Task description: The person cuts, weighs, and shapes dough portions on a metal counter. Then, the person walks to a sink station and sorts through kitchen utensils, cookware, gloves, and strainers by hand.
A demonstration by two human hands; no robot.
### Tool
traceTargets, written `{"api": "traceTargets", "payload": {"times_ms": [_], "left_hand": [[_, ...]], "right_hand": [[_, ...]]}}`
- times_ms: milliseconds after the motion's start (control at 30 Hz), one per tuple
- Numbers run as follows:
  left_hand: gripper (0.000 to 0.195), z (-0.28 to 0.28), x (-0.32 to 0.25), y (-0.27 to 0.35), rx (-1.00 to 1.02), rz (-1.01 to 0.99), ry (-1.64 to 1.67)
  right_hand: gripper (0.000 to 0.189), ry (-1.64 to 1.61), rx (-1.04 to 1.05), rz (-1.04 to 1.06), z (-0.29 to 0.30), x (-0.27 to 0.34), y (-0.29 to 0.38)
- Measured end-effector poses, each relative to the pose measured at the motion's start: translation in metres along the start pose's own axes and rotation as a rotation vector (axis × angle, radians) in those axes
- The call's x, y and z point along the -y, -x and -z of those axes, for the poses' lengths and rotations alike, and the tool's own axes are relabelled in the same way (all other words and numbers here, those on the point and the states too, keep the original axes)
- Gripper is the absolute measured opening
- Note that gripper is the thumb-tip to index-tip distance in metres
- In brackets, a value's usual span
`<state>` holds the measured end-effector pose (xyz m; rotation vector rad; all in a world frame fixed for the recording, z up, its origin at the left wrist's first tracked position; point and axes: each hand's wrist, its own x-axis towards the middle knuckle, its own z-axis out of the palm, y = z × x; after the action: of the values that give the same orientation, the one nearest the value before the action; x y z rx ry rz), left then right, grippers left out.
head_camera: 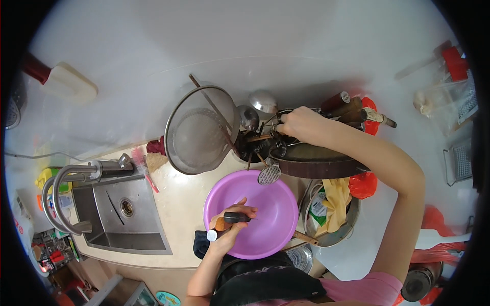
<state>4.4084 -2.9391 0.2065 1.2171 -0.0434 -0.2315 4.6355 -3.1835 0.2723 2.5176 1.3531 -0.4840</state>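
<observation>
My left hand (229,231) is over the near left part of a pink-purple plastic basin (250,250) on the counter. It grips several handled utensils together: a black handle (235,217), an orange-brown handle (220,224) and one with a white end (211,235). Their working ends are mostly hidden by the hand. My right hand (304,124) reaches over to the utensils at the wall, above a large dark-rimmed round pan (321,168). Its fingertips are bent down among metal utensils, and what they touch is hidden. A slotted metal ladle (269,174) hangs out over the basin's far rim.
A large mesh strainer (199,130) leans against the wall beside a dark utensil holder (254,145). Several thick handles (340,105) stick out right of my right hand. A stainless steel sink (126,214) with a curved faucet (63,195) is at left. A metal basket (346,229) holds a yellow cloth (332,208).
</observation>
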Motion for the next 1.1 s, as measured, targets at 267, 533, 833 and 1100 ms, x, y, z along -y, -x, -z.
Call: {"api": "traceTargets", "payload": {"times_ms": [267, 533, 833, 1100], "left_hand": [[0.04, 0.008, 0.006, -0.002, 0.019, 0.031, -0.024], [0.047, -0.003, 0.004, -0.004, -0.072, 0.068, -0.083], [0.047, 0.0, 0.02, 0.002, -0.162, 0.037, -0.087], [0.046, -0.015, 0.02, -0.008, -0.203, 0.039, -0.125]], "right_hand": [[0.027, -0.284, -0.383, -0.063, 0.066, -0.015, 0.063], [0.029, -0.274, -0.55, -0.2, 0.103, -0.017, 0.111], [0.016, -0.232, -0.489, -0.107, 0.084, -0.023, 0.117], [0.012, -0.092, -0.351, 0.028, 0.037, -0.023, 0.07]]}}
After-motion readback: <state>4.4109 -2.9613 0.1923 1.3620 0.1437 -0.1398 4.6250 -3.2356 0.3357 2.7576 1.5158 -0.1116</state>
